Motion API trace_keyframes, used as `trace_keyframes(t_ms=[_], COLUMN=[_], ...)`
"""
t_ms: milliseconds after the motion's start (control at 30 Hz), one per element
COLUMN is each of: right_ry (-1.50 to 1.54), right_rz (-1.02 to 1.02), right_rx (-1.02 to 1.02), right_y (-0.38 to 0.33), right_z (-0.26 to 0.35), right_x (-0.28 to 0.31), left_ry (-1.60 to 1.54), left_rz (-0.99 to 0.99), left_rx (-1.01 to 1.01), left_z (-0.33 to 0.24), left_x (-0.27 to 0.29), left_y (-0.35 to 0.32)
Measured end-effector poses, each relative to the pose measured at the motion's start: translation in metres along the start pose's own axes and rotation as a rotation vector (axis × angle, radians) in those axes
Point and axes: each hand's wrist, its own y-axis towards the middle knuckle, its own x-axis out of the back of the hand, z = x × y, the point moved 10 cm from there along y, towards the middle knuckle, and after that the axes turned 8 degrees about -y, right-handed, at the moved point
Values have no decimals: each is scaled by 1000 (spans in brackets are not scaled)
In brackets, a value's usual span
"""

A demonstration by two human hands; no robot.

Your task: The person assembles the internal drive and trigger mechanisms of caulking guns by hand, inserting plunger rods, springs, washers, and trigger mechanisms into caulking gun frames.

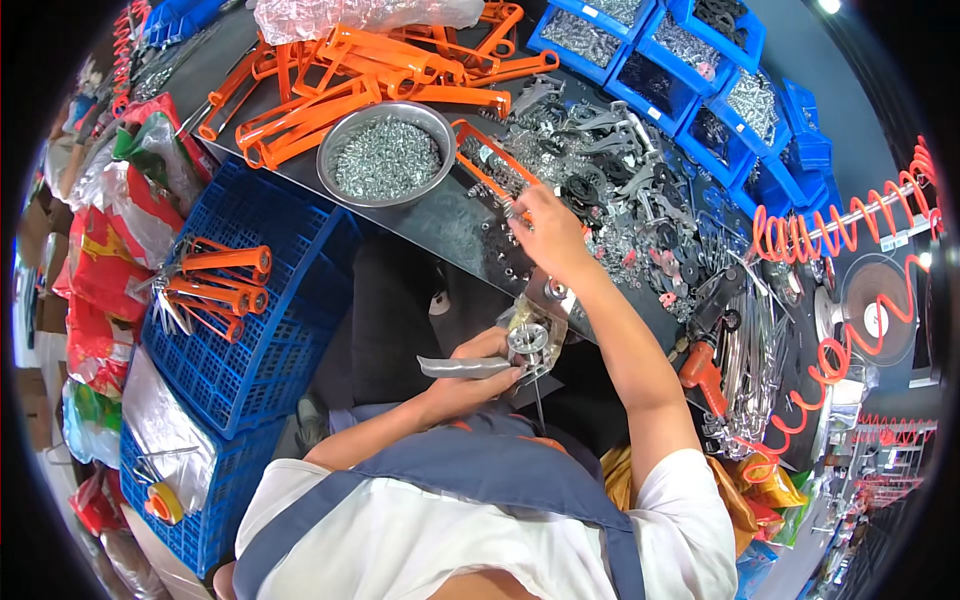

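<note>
Close to my body, my left hand (pixel 470 385) is closed around a metal assembly with a round, spoked silver end (pixel 528 342). A curved grey lever (pixel 462 367) sticks out of that grip to the left, and a thin rod points down toward my apron. Over the table edge my right hand (pixel 552 232) has its fingertips pinched together at the near end of a narrow orange frame (pixel 497 160). What is between those fingertips is too small to make out. Scattered grey, black and clear small parts (pixel 610 190) lie just beyond this hand.
A steel bowl (pixel 335 165) of small metal pieces stands left of my right hand, before a pile of orange frames (pixel 380 60). Blue bins (pixel 655 85) line the back right. An orange-handled power tool (pixel 705 375) hangs at right; a blue crate (pixel 285 290) stands left.
</note>
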Motion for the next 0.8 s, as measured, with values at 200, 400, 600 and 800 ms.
trace_keyframes(t_ms=[200, 400, 600, 800], right_ry=[359, 652, 612, 158], right_rz=[-239, -167, -241, -269], right_rx=[-378, -847, -925, -665], right_y=[-43, -145, -176, -178], right_z=[-85, -190, -210, -216], right_x=[62, 62, 64, 81], left_ry=[160, 205, 257, 276], left_rz=[96, 115, 251, 271], left_rx=[-150, -126, -188, -128], left_z=[-17, -20, -21, -15], left_x=[-18, -35, -72, -80], left_y=[9, 19, 31, 34])
